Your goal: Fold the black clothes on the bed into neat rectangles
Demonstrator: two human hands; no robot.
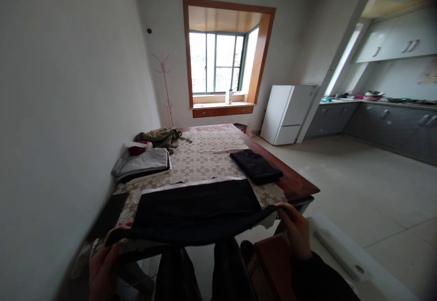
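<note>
Both hands pinch the near edge of the dark garment: left hand at its left corner, right hand at its right. It's spread on the worktop, long axis running left-right.

Dark cloth lies flat, draped over table's near edge.

free: patterned table centre | blocked: folded black cloth right, grey pile left
</note>
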